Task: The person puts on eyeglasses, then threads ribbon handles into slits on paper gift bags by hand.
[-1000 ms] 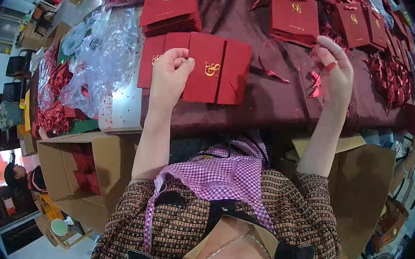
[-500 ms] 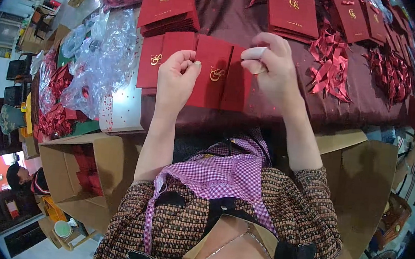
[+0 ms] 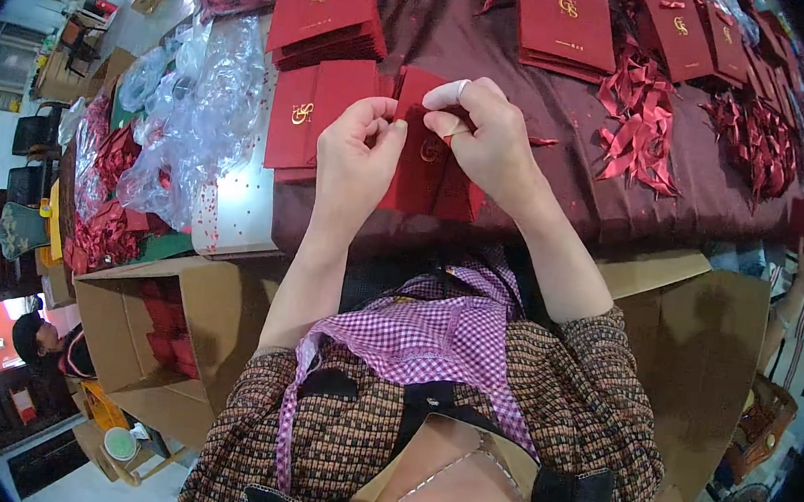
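Observation:
A red card bag or folder (image 3: 416, 180) with a gold emblem lies on the dark red cloth below both hands. My left hand (image 3: 361, 150) is closed in a pinch at its upper left edge. Close by, over its upper part, my right hand (image 3: 490, 143) is also closed, with white coverings on thumb and forefinger. What either pinch holds is hidden. Left of them lies another pair of red folders (image 3: 295, 134), one showing a gold emblem. A strip of red ribbon (image 3: 543, 142) shows just beyond my right hand.
Stacks of red folders (image 3: 323, 16) and another stack (image 3: 567, 25) stand farther back. Red ribbon bows (image 3: 641, 129) pile up at the right. Clear plastic bags (image 3: 209, 97) lie on the left. Cardboard boxes (image 3: 220, 330) stand below the table edge. Other people are at both sides.
My right hand has come down and left, over the folder. My left hand has shifted slightly right, and the folder's upper left edge now sits farther from the left pair.

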Motion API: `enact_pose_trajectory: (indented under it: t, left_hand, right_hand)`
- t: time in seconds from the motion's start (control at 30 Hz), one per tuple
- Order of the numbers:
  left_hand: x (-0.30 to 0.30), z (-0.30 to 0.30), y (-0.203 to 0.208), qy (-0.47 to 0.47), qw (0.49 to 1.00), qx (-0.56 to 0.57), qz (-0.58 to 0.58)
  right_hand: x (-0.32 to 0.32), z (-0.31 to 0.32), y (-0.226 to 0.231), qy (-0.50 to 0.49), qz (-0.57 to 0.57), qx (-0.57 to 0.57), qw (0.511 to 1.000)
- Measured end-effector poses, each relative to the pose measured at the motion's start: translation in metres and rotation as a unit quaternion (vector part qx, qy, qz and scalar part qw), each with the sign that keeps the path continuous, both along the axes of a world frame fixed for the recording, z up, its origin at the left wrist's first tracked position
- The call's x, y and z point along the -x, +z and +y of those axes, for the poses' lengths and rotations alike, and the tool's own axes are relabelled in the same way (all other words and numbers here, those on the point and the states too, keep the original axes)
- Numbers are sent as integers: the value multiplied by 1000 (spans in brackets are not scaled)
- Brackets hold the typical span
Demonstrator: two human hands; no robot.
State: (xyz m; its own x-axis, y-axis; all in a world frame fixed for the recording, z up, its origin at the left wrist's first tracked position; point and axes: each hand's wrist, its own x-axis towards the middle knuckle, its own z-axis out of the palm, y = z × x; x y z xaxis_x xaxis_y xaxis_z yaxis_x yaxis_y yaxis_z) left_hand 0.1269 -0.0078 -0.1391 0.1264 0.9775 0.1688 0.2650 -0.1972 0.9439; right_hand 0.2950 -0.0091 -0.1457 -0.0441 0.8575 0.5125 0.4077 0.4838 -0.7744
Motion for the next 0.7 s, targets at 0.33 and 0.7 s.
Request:
enact_pose_trajectory:
  t: [0.33, 0.7]
  left_hand:
    - [-10, -9, 3, 17, 1000, -19, 10]
    - [-14, -15, 7, 36, 970, -219, 95]
  right_hand:
    - [2, 4, 3, -33, -79, -124, 989]
    - [-6, 8, 21, 74, 18, 51, 996]
